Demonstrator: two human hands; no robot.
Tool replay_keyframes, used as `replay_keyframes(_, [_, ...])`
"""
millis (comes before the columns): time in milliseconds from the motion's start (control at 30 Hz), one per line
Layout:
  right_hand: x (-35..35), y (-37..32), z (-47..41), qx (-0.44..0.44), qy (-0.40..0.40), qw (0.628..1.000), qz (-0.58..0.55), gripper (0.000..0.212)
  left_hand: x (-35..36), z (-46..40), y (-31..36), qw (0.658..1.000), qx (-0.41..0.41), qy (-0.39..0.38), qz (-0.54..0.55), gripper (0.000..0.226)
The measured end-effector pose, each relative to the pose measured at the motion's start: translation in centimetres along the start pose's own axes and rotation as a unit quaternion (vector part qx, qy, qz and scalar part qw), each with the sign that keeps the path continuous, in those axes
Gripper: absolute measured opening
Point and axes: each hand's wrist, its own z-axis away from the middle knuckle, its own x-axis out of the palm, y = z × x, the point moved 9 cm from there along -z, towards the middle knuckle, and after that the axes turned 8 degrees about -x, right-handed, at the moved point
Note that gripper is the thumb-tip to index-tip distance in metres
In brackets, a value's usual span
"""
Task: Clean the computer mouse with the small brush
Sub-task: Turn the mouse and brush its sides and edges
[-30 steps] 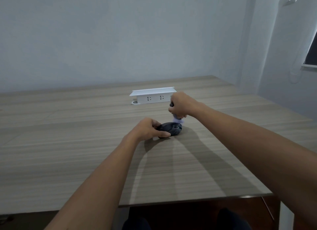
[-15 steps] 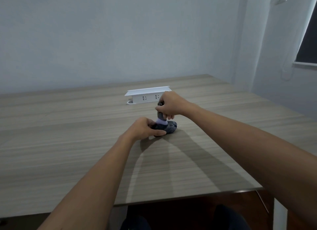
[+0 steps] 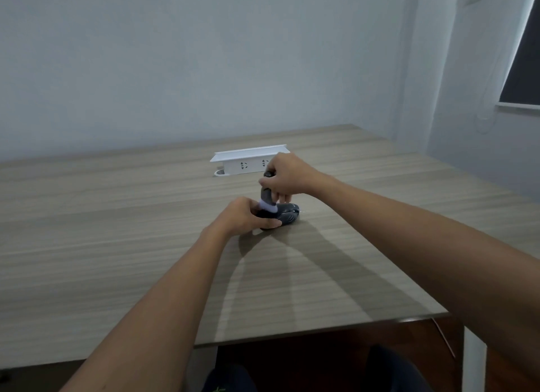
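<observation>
- Hands meet over the middle of the desk (image 3: 117, 245), both arms bare and stretched forward.
- The left hand (image 3: 244, 216) is curled around the near end of the mouse (image 3: 287, 213), thumb along its near side, pinning it flat on the desk.
- The right hand (image 3: 287, 177) sits just above and beyond the left, fingers clenched around the dark handle of the brush (image 3: 266, 200).
- The brush stands nearly upright, its top poking out above the right fist; its pale bristles point down and press on the mouse's top, right next to the left hand's fingers.
- The mouse is dark, its far end sticking out past the left hand and under the right hand's lower fingers; whether those fingers touch it cannot be told.
- Just beyond the right hand stands a white socket box (image 3: 248, 160), lid raised, two outlets facing the person; the right hand hides its right end.
- A small white ring lies on the desk at the box's left foot; what it is cannot be told.
- Shadows of both arms fall on the desk near the hands, toward the person.
- Past the desk rises a plain pale wall; to the right of the right arm, a dark window.
</observation>
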Motion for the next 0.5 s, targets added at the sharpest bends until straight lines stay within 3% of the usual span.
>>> replay_keyframes(100, [-0.1, 0.7, 0.6, 0.016, 0.001, 1.000, 0.009, 0.027, 0.1, 0.0, -0.1, 1.000, 0.003, -0.002, -0.011, 0.031])
replay_keyframes(267, [-2.5, 4.1, 2.0, 0.053, 0.051, 0.995, 0.070, 0.030, 0.2, 0.1, 0.0, 1.000, 0.009, 0.006, -0.027, 0.062])
replay_keyframes(367, [-2.5, 4.5, 2.4, 0.058, 0.043, 0.993, 0.091, 0.033, 0.3, 0.1, 0.0, 0.999, 0.015, 0.006, -0.029, 0.063])
replay_keyframes(500, [-1.6, 2.8, 1.6, 0.031, 0.037, 0.999, 0.024, 0.027, 0.2, 0.1, 0.0, 1.000, 0.011, 0.005, -0.023, 0.055])
